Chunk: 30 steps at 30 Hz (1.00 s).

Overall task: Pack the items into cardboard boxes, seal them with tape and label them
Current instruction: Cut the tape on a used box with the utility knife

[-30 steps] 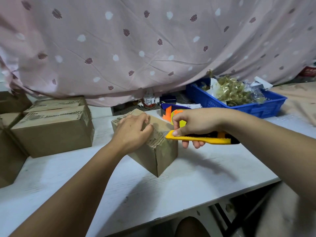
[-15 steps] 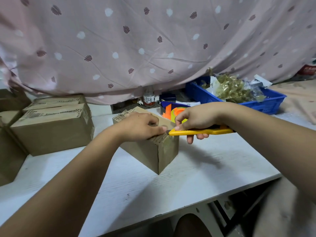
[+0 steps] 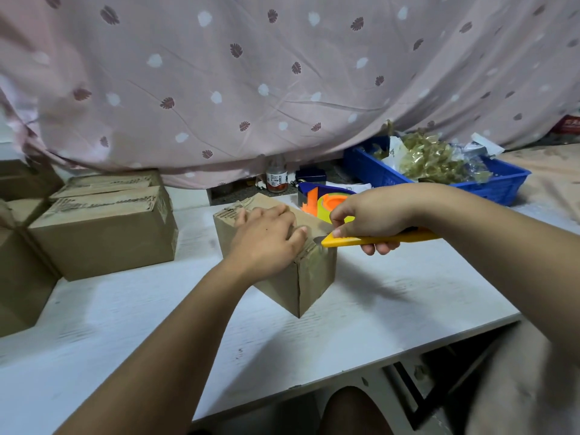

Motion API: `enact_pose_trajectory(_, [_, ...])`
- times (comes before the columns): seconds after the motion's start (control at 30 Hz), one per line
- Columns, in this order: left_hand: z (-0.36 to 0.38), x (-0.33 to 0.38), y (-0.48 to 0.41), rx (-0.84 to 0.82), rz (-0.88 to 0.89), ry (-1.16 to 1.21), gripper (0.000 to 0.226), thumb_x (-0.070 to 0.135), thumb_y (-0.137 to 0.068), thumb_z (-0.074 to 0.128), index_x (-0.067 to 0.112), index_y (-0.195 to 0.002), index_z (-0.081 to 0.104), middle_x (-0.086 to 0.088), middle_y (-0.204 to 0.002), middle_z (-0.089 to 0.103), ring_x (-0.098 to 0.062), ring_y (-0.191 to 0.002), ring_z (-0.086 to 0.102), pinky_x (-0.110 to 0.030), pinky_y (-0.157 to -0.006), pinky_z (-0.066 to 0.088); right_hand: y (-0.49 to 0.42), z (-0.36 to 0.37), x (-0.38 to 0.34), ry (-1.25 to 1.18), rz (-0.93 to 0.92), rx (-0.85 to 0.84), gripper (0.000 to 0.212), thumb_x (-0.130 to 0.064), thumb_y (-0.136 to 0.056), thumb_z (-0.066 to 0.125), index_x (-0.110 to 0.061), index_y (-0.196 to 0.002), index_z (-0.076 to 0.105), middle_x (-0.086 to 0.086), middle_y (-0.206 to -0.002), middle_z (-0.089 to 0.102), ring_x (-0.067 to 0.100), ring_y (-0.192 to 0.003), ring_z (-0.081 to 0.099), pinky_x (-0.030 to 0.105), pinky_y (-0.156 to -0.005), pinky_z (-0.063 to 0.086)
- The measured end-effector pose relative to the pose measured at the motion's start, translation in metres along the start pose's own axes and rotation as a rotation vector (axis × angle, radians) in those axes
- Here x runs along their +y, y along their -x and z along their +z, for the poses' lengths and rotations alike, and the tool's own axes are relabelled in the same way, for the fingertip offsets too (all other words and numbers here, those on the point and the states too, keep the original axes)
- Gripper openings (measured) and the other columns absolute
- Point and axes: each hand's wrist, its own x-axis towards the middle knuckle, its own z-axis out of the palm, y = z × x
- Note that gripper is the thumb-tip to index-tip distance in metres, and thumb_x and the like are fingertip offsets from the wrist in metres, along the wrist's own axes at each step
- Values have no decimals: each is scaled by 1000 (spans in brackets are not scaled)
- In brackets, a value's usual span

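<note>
Now left hand atop box — right hand gripping knife

Dim, soft light; blurred, wide-angle-warped edges.

A white table with a faint wood grain carries a small cardboard box near its middle. Larger cardboard boxes crowd its left end, well apart from the small one. A tape dispenser stands just behind the small box, and a blue tray sits at the far right.
</note>
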Motion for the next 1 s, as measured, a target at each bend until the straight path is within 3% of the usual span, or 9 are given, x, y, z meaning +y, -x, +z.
enact_pose_trajectory(0.13, [4,-2,3,84,35,80,22,41,-98,34,25,-83,40,10,-146,41,-16,-131,34,-47,-111,13,-4,3,-4,-21,-11,15,19,-31,-102,41,-21,-90,52,1,-60,59,8,-36,50,16,-39,41])
enact_pose_trajectory(0.3, [2,-2,3,54,42,27,20,40,-99,29,25,-91,39,9,-146,41,-19,-129,35,-46,-110,16,9,13,-2,-122,-102,-73,23,-32,-102,42,-23,-83,52,0,-61,58,6,-39,51,17,-41,43])
enact_pose_trajectory(0.4, [1,0,-1,33,35,23,24,42,-99,28,25,-98,45,7,-144,42,-19,-128,35,-44,-109,17,13,18,2,-132,-107,-36,22,-33,-101,41,-18,-87,49,0,-61,58,6,-38,51,18,-41,43])
enact_pose_trajectory(0.5, [4,0,3,78,40,34,23,44,-98,27,27,-92,41,10,-142,44,-17,-127,37,-43,-108,18,14,20,14,-168,-75,-1,23,-35,-101,43,-17,-89,50,1,-62,60,9,-41,55,20,-44,45])
enact_pose_trajectory(0.6, [9,-2,7,203,58,139,33,55,-88,20,28,-86,40,9,-132,53,-16,-123,41,-49,-108,17,10,22,25,-290,-40,153,26,-36,-100,44,-12,-94,51,2,-64,63,13,-45,59,23,-46,47])
enact_pose_trajectory(0.7, [16,-4,12,433,117,271,41,51,-87,26,19,-87,52,2,-118,60,-25,-118,47,-58,-105,22,3,30,29,-437,-29,384,29,-39,-98,45,-11,-94,50,3,-69,64,14,-47,61,23,-47,48])
enact_pose_trajectory(0.83, [23,-10,22,675,153,394,23,44,-92,36,25,-86,48,1,-111,60,-23,-118,46,-65,-101,25,-3,45,30,-466,-59,551,13,-37,-94,53,-27,-87,48,1,-80,67,13,-52,64,26,-57,52])
enact_pose_trajectory(0.93, [22,-11,36,806,101,424,40,52,-97,24,28,-79,50,7,-102,59,-18,-106,51,-51,-107,17,-7,54,29,-445,-103,597,5,-31,-93,56,-33,-98,53,-3,-88,63,12,-61,66,30,-68,54])
enact_pose_trajectory(1.0, [21,-12,47,879,64,387,51,45,-100,21,21,-73,56,8,-90,62,-15,-93,55,-39,-97,20,-10,60,28,-440,-129,620,13,-29,-93,57,-30,-106,57,-4,-90,61,12,-65,66,31,-70,53])
